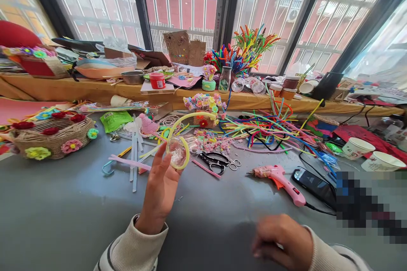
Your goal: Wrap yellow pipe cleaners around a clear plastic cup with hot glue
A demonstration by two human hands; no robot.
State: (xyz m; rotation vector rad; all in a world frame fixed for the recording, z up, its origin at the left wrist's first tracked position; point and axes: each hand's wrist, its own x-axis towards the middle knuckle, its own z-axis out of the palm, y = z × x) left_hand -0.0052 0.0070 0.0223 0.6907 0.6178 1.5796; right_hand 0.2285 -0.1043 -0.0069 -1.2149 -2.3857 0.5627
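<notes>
Raised over the middle of the table, my left hand [163, 188] grips a small clear plastic cup [176, 151] between thumb and fingers. A fuzzy yellow pipe cleaner [187, 159] rings the cup, and its long tail arches up and to the right. Low on the right, over the tabletop, is my right hand [282, 239]; its fingers look bent but are smeared by motion. Beyond that hand lies a pink hot glue gun [282, 180] with its nozzle pointing left. Black-handled scissors [214, 161] and a smaller silver pair [234, 163] rest behind the cup.
Several glue sticks [135, 159] lie left of my hand. Loose pipe cleaners [267, 131] spread across the table's back. A flower-trimmed basket [54, 139] stands left; a phone [313, 184] and paper cups [358, 147] are right. A crowded ledge [127, 93] runs below the windows.
</notes>
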